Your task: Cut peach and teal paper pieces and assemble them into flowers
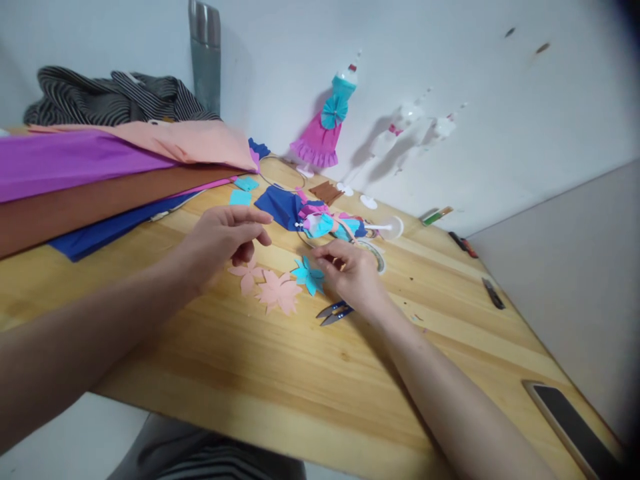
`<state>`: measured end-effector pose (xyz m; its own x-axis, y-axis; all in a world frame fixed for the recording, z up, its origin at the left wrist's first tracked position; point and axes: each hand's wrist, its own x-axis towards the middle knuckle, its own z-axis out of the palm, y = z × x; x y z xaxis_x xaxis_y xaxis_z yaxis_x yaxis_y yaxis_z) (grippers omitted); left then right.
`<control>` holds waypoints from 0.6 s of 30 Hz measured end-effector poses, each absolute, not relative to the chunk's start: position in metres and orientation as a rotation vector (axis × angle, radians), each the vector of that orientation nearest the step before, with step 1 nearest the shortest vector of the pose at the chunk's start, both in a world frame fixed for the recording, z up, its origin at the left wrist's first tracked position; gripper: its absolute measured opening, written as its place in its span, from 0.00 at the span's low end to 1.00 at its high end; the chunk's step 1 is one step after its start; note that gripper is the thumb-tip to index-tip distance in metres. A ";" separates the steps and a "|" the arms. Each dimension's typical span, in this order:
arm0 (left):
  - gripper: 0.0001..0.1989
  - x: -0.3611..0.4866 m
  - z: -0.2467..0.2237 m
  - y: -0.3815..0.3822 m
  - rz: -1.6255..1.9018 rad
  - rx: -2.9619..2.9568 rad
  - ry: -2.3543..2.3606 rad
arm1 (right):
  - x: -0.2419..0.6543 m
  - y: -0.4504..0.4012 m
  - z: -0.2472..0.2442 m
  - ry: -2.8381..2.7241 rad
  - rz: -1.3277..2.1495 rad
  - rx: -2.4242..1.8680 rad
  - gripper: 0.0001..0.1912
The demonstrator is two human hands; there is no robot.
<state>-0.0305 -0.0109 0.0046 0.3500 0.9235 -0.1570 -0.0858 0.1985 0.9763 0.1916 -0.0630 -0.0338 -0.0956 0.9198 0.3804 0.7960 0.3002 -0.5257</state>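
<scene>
My left hand [227,237] hovers above the table with nothing visible in it, index finger stretched out and the other fingers loosely bent. Thumb and index finger of my right hand [350,270] are pinched together; whatever they hold, if anything, is too small to make out. Just left of that hand lies a blue paper flower [309,275], beside pink paper flowers [279,291]. Thread snips [334,312] rest partly under my right wrist. Beyond the hands, a small dress form [320,225] in blue and pink paper lies on its side, its white stand pointing right.
Long crepe paper sheets [100,193] cover the left side. A dressed mannequin [325,127] and two bare white ones [393,137] stand by the wall. A bottle [205,67] stands behind striped cloth [120,97]. A cutter [493,293] and phone [570,427] lie at right.
</scene>
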 end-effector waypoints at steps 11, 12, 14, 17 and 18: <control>0.07 -0.029 0.002 -0.010 0.977 0.944 0.942 | 0.141 -0.046 -0.014 -2.121 0.485 -1.337 0.09; 0.07 -0.030 0.001 -0.009 0.990 0.945 0.933 | 0.136 -0.039 -0.015 -2.158 0.450 -1.337 0.09; 0.08 -0.031 0.001 -0.008 1.022 0.951 0.918 | 0.128 -0.024 -0.019 -2.272 0.352 -1.336 0.09; 0.08 -0.033 0.002 -0.007 1.057 0.953 0.909 | 0.118 -0.008 -0.025 -2.451 0.292 -1.351 0.07; 0.08 -0.033 0.003 -0.007 1.062 0.950 0.909 | 0.116 -0.006 -0.026 -2.491 0.300 -1.353 0.06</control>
<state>-0.0333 -0.0068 0.0031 0.2343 0.9623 -0.1383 -0.2856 0.2041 0.9364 0.1161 -0.0056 -0.0264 -0.5171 0.8422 0.1528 0.7817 0.5374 -0.3164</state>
